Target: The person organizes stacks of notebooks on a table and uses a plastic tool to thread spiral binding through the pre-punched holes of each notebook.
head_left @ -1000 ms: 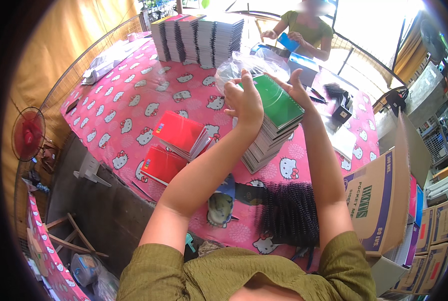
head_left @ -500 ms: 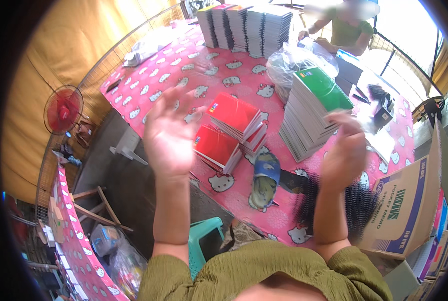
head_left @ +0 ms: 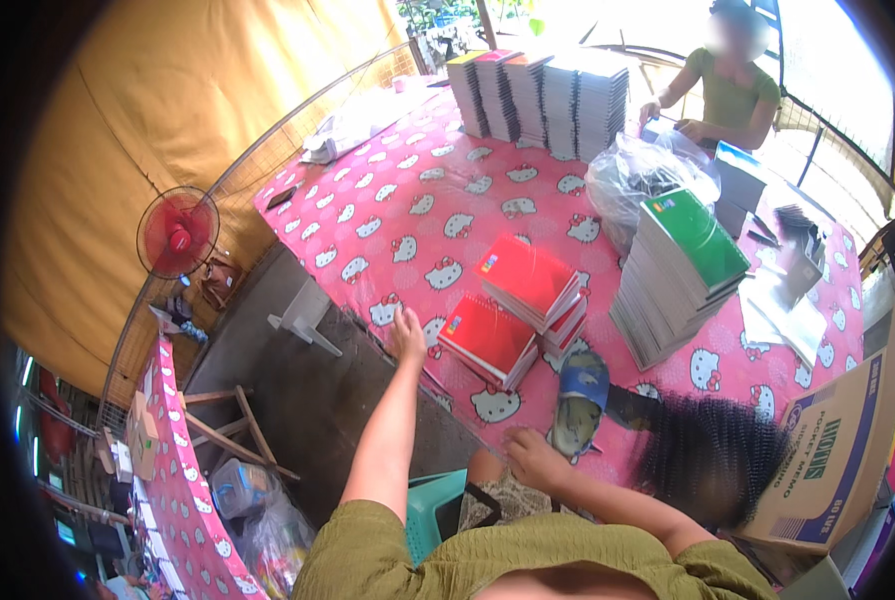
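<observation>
Big pink patterned desk (head_left: pixel 387 215) fills the view, its near edge running across in front of the person. On it, toward the right, a tall stack of notebooks (head_left: pixel 672 290) topped with a green cover stands upright, slightly fanned. Beside it, nearer the left, sit 2 piles of red spiral notebooks (head_left: pixel 512 305), the farther pile resting partly on the nearer one.

Left hand (head_left: pixel 405 335) is down at the desk edge, palm flat, fingers spread open, holding nothing, just beside the nearer red pile but not on it. Right hand (head_left: pixel 532 458) rests at the near edge too, fingers loosely curled, empty as far as I can see, right next to a blue slipper (head_left: pixel 579 400) lying on the desk. A dark heap of black spiral bindings (head_left: pixel 712 460) lies to the right of that.

Those red notebooks look light singly, stiff in the cover, a bit slick; a whole pile would be hefty and could slide apart. Best grip, I'd judge, is along the long free edge opposite the wire spine, thumb on top, fingers beneath.
</observation>
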{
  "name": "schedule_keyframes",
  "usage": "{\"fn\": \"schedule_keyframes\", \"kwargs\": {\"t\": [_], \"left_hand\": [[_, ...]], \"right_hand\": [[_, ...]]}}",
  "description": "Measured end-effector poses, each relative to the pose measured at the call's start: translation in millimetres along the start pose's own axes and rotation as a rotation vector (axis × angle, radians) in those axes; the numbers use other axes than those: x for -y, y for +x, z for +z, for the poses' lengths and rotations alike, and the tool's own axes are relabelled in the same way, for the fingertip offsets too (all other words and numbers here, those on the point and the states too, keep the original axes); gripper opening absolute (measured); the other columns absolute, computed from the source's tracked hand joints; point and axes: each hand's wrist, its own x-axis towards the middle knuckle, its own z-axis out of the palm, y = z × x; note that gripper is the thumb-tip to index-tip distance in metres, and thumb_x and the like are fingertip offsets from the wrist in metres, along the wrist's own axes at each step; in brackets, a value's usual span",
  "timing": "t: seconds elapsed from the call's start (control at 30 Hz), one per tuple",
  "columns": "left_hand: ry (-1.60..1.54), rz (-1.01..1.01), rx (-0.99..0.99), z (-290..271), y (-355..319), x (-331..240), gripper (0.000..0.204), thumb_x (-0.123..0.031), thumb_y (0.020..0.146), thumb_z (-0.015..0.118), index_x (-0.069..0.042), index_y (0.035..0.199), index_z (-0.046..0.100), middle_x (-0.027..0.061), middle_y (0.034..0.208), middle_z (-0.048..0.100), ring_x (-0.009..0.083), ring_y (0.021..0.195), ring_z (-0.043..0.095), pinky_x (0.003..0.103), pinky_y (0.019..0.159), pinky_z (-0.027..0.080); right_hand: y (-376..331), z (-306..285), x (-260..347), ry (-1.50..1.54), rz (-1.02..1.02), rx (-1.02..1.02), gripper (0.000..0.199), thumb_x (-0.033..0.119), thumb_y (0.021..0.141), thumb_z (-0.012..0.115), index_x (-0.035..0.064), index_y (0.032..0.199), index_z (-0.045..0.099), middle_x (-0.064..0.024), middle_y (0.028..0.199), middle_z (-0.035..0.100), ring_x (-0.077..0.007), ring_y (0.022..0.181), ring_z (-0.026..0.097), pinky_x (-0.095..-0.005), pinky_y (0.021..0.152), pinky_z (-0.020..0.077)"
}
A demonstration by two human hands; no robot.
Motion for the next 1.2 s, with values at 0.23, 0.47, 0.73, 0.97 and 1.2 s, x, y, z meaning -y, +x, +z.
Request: {"fn": "schedule_keyframes", "kwargs": {"t": [0.23,0.47,0.73,0.97,1.2], "left_hand": [[0.065,0.024,0.015,8.4,-17.7,8.0,0.053,-0.045,0.102,0.033,-0.006,0.137,0.045,0.0162,0.141,0.05,0.0334,0.134,0.042,0.062,0.112,0.013],[0.065,0.012,0.115,-3.8,-22.9,-4.1,0.051,-0.045,0.102,0.031,-0.008,0.131,0.052,0.0127,0.141,0.051,0.031,0.142,0.032,0.062,0.113,0.005],[0.231,0.099,0.095,2.1,-19.3,7.4,0.049,-0.048,0.1,0.036,-0.014,0.131,0.052,0.0082,0.148,0.042,0.0286,0.143,0.028,0.063,0.112,0.011],[0.436,0.105,0.077,4.1,-22.5,-8.1,0.044,-0.044,0.098,0.042,-0.014,0.128,0.051,0.0051,0.143,0.044,0.0253,0.139,0.03,0.063,0.109,0.018],[0.492,0.087,0.094,12.2,-13.7,14.7,0.041,-0.038,0.097,0.042,-0.03,0.137,0.049,-0.0013,0.147,0.04,0.0247,0.14,0.028,0.065,0.108,0.016]], "right_hand": [[5.7,-1.2,6.4,-0.103,0.039,0.062,0.027,0.011,0.081,0.059,0.0024,0.106,0.054,-0.0185,0.111,0.052,-0.0383,0.103,0.051,-0.0465,0.088,0.0428],[8.3,-2.3,7.1,-0.097,0.068,0.068,0.025,0.011,0.08,0.057,0.0024,0.104,0.053,-0.0183,0.113,0.053,-0.0376,0.103,0.051,-0.046,0.089,0.0422],[11.0,0.3,7.7,-0.107,0.108,0.085,0.032,0.012,0.077,0.057,0.0003,0.107,0.054,-0.018,0.116,0.054,-0.0373,0.109,0.051,-0.0455,0.094,0.0413],[15.9,-7.7,14.4,-0.086,0.167,0.087,0.031,0.013,0.078,0.058,0.0025,0.108,0.054,-0.0169,0.119,0.053,-0.0352,0.112,0.051,-0.0442,0.095,0.0412],[17.0,-12.1,17.6,-0.019,0.234,0.142,0.031,0.015,0.081,0.059,0.0046,0.109,0.054,-0.0158,0.118,0.054,-0.0331,0.111,0.053,-0.0436,0.097,0.0408]]}}
